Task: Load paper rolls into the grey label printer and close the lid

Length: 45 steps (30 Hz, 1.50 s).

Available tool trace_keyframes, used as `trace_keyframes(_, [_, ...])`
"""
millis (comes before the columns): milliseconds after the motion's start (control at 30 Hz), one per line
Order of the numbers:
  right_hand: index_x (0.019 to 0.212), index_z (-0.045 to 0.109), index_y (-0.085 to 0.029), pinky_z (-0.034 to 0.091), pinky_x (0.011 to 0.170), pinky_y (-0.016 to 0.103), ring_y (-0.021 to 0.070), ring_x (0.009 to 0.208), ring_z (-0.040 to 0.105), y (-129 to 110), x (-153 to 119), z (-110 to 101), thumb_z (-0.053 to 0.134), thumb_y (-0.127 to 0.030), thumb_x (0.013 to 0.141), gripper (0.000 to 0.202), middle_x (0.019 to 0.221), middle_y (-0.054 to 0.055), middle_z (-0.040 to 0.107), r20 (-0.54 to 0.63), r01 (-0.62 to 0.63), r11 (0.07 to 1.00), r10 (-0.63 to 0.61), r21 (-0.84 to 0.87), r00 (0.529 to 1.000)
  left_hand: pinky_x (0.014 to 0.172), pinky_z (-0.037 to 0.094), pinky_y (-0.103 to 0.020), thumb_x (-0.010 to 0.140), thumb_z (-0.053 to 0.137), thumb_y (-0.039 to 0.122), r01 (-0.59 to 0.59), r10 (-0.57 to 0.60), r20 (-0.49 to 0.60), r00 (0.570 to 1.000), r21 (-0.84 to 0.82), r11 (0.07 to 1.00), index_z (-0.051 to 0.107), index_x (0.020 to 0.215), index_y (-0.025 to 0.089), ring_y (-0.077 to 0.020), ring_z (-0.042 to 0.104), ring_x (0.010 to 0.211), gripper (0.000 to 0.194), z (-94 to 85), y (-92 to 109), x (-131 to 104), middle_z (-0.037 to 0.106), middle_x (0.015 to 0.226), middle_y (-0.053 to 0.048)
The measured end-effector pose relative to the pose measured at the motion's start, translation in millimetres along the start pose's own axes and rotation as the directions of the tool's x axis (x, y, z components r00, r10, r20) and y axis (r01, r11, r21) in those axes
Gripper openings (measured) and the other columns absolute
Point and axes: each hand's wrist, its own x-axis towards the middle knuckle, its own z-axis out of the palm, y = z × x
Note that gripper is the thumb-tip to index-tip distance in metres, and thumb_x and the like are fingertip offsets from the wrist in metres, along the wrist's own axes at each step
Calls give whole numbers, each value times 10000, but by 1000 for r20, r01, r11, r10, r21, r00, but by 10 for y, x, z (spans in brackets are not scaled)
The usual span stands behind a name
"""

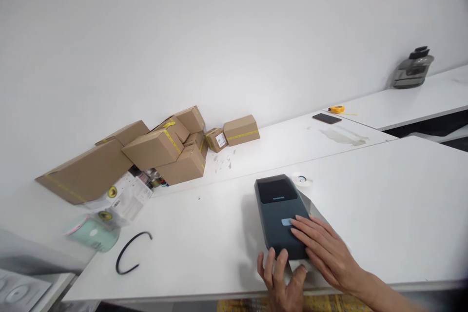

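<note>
Fingers of the right hand lie outstretched, nearly flat across the top of the slate-grey device, tips at its small pale-blue label; the forearm enters from the lower right. This grip is spread flat, clamped on nothing. The left hand comes up from the lower edge, fingers curled at the device's near end, a little apart, thumb set away to the right; whether that grip is clamped on the device I cannot tell. The device is over the near part of the white desk, near a white roll. It is oblong, with a glossy black panel at the far end bearing pale lettering too small to read.
</note>
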Motion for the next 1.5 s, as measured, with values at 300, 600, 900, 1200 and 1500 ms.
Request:
trace_keyframes(300, [1476, 487, -216, 467, 1109, 492, 275, 1351, 532, -140, -122, 121, 388, -194, 944, 542, 1471, 89, 557, -72, -175, 977, 185, 123, 980, 1034, 488, -461, 940, 546, 270, 32, -24, 64, 998, -125, 992, 577, 1163, 228, -229, 629, 1218, 229, 93, -110, -38, 751, 1110, -100])
trace_keyframes(600, [1452, 517, -216, 415, 1132, 540, 280, 1349, 528, -230, -203, 300, 333, -113, 937, 557, 1481, 79, 546, -168, -261, 936, 304, 235, 938, 1097, 364, -465, 944, 572, 383, 37, -32, 77, 997, -60, 997, 569, 1211, 178, -240, 617, 1152, 337, 146, -53, -25, 761, 1005, -120])
trace_keyframes(900, [1431, 505, -231, 502, 1038, 444, 277, 1344, 515, -289, -202, 115, 366, -261, 994, 459, 1515, 103, 491, -111, -453, 846, 498, 280, 860, 968, 424, -424, 934, 560, 182, 83, -82, 36, 996, -9, 997, 699, 967, 229, -247, 571, 1089, 151, -101, 28, 39, 666, 1054, -107])
trace_keyframes(1200, [1323, 547, -287, 504, 983, 443, 272, 1279, 539, -349, -259, 6, 380, -336, 1011, 358, 1436, 77, 532, -85, -594, 746, 641, 301, 763, 876, 384, -376, 903, 557, 46, 214, -218, -76, 973, -52, 975, 733, 769, 247, -179, 522, 833, 298, -118, 159, 207, 610, 789, -32])
trace_keyframes(1500, [1309, 594, -298, 360, 1047, 490, 324, 1408, 355, -274, -22, -15, 399, -320, 990, 375, 1588, 44, 359, -62, -378, 921, 384, 89, 921, 878, 398, -412, 916, 540, 75, 243, -251, -68, 966, -105, 964, 714, 756, 227, -195, 533, 856, 280, -61, 161, 135, 617, 798, -50])
